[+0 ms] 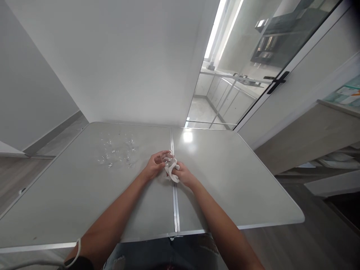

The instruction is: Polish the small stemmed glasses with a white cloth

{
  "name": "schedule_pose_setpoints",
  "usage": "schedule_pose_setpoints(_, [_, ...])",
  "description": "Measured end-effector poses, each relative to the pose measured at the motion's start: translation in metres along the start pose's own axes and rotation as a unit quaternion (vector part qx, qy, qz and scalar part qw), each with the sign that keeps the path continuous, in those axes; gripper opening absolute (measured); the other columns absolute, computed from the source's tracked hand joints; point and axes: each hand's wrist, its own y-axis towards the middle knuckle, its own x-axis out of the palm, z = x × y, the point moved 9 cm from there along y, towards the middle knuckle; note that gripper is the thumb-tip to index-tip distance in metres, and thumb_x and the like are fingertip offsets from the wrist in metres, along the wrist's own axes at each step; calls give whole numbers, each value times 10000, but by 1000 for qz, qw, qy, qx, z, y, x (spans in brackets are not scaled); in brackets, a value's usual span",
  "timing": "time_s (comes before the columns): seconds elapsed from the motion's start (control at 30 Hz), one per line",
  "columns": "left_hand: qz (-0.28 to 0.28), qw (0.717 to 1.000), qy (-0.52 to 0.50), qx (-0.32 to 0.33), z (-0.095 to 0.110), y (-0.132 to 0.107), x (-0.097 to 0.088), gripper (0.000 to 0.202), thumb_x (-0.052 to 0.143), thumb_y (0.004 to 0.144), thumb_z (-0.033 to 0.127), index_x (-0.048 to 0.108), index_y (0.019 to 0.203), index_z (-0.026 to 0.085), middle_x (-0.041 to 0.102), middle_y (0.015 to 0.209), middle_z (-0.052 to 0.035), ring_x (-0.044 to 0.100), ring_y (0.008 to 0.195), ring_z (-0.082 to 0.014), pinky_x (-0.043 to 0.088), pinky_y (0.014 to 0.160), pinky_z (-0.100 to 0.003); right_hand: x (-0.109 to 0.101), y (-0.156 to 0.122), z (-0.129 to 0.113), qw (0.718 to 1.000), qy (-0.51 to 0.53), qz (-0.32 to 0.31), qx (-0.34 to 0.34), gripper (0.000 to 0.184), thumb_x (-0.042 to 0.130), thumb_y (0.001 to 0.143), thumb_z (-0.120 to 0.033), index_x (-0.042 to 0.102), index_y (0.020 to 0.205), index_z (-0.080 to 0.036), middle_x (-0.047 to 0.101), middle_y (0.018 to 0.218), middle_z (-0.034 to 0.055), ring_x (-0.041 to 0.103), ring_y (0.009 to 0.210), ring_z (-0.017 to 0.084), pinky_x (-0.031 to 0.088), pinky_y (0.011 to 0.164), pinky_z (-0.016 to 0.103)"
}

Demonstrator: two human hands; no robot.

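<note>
A clear glass (167, 156) is in my left hand (154, 165), whose fingers curl around its side. My right hand (183, 174) grips a white cloth (174, 176) and presses it against the glass. Both hands are close together over the seam in the middle of the table (135, 204). Parts of the glass are covered by the cloth and fingers, so its full shape is hard to make out. On the left of the table stand several clear glasses (110, 164), apart from my hands.
A metal seam (176, 210) runs across the table from front to back. Behind it rises a white wall (140, 75). At the right are a glass door with a black handle (277, 81) and a shelf (332, 131).
</note>
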Motion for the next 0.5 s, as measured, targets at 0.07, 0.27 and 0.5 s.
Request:
schedule_pose_setpoints(0.07, [49,997,46,26,0,3,-10,655,908,653,339,670,1234,155,726,1150,-155,675,1088,-294,510,944,-390,-11,2,-9,991,-90,88,-48,226,668,835,-386,628,909,-176,623,792,17,501,690,142,410,647,265])
schedule_pose_setpoints(0.27, [78,994,66,33,-1,4,-13,622,902,654,384,666,1182,155,732,1089,-138,684,1029,-267,504,917,-367,-9,2,-4,997,-35,67,-14,220,672,810,-382,614,847,-173,619,744,14,506,665,141,408,609,254])
schedule_pose_setpoints(0.5, [-139,987,-28,-77,-5,-11,25,836,969,493,443,634,1205,161,689,1083,-141,687,913,-253,509,751,-298,26,-18,8,966,158,-189,84,365,803,687,-428,564,751,-160,569,613,10,525,523,147,441,522,295])
